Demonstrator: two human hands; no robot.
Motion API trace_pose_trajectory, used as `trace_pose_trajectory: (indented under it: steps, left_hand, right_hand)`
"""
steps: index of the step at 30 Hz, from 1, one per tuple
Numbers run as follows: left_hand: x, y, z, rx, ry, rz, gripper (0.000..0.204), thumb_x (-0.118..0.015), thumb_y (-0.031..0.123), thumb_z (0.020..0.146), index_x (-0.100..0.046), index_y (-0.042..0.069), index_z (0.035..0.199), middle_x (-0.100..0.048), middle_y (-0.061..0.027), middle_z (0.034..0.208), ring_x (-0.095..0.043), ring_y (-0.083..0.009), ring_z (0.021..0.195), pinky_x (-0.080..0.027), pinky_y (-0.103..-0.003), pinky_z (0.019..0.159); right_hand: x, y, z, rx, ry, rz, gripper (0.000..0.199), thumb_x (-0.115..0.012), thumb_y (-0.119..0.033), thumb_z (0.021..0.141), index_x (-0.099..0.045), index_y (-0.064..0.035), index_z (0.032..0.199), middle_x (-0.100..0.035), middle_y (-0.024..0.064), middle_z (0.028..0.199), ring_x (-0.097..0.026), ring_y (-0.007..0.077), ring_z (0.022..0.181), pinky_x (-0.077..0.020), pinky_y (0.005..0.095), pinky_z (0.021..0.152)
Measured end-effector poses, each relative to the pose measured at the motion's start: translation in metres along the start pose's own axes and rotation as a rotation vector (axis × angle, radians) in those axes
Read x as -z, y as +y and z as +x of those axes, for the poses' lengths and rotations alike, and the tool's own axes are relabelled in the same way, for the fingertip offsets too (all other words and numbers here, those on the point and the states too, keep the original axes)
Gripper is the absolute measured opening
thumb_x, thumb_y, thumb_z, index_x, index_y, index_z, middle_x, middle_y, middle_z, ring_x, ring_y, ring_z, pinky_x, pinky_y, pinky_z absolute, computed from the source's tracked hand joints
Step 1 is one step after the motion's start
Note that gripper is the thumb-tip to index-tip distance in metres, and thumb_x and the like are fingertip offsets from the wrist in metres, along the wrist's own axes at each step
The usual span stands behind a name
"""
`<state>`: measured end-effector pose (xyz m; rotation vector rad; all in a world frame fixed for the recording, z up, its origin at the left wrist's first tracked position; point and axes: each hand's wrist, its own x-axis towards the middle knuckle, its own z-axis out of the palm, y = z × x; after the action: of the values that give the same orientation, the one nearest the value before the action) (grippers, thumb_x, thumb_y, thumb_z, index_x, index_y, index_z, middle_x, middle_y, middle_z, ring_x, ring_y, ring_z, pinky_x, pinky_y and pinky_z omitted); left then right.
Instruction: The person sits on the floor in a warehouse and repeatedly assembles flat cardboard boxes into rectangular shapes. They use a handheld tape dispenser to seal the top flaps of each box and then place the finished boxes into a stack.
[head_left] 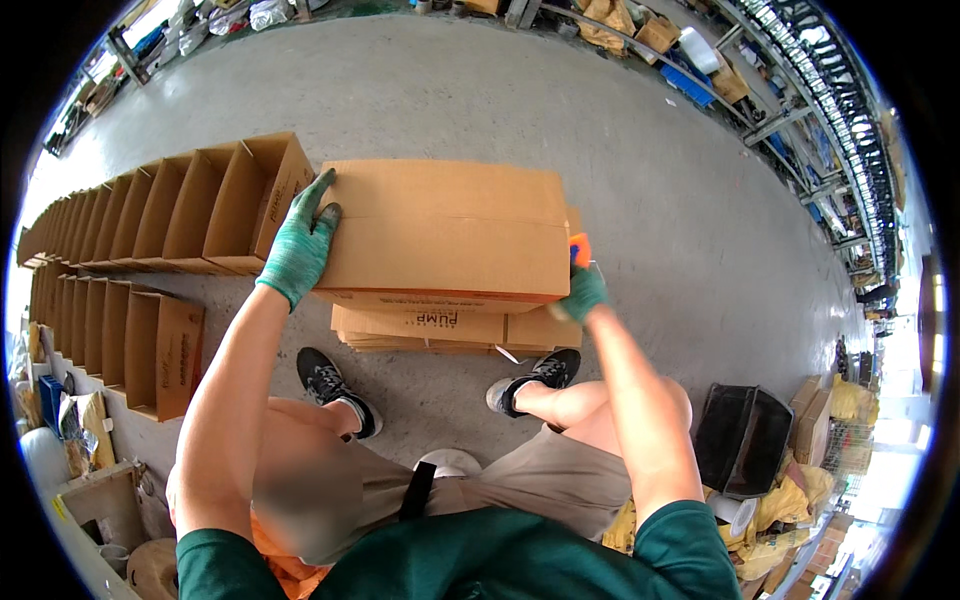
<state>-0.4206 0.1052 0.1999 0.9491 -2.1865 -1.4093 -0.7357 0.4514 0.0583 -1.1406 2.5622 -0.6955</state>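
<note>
In the head view, a closed brown cardboard box (450, 230) is seen in the middle of the picture, resting on a low stack of flattened cartons (450, 328) that lies on the grey concrete floor (480, 90). The left hand (300, 245), in a green knitted glove, is laid flat against the box's left end, its fingers (322, 190) stretched out and spread over the upper left corner, gripping nothing. The right hand (582, 292), gloved likewise, is set at the box's right lower corner, its fingers clenched round an orange tool (579, 247), which is held just against the box's right edge. What kind of tool it is cannot be told.

Two rows of open, upright cardboard boxes (180, 210) are ranged to the left, the nearest one just beside the left hand. Two black shoes (330, 385) are planted on the floor below the stack. A black bin (740, 440) is seen at the lower right, well apart from the box.
</note>
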Motion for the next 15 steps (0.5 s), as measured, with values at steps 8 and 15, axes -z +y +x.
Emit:
trace_pose_trajectory:
  steps: [8,15]
  left_hand:
    - [-0.007,0.002,0.004,-0.103,0.033,0.108,0.049,-0.055,0.012,0.102,-0.044,0.013,0.15,-0.046,-0.0155,0.147,-0.048,-0.0291,0.133,-0.039,-0.036,0.115]
    - [-0.008,0.01,0.004,-0.114,0.032,0.125,0.049,-0.057,0.012,0.1,-0.045,0.012,0.148,-0.046,-0.017,0.148,-0.047,-0.0322,0.135,-0.038,-0.038,0.116]
  right_hand:
    - [0.202,-0.156,0.047,0.21,0.114,1.087,0.051,-0.067,-0.04,0.09,-0.062,-0.0067,0.129,-0.066,0.0091,0.122,-0.066,0.0187,0.105,-0.0547,0.0329,0.091]
    - [0.164,-0.2,0.077,0.277,-0.364,0.77,0.049,-0.075,-0.035,0.086,-0.069,-0.0023,0.121,-0.072,0.0098,0.11,-0.067,0.0178,0.099,-0.0541,0.0318,0.089]
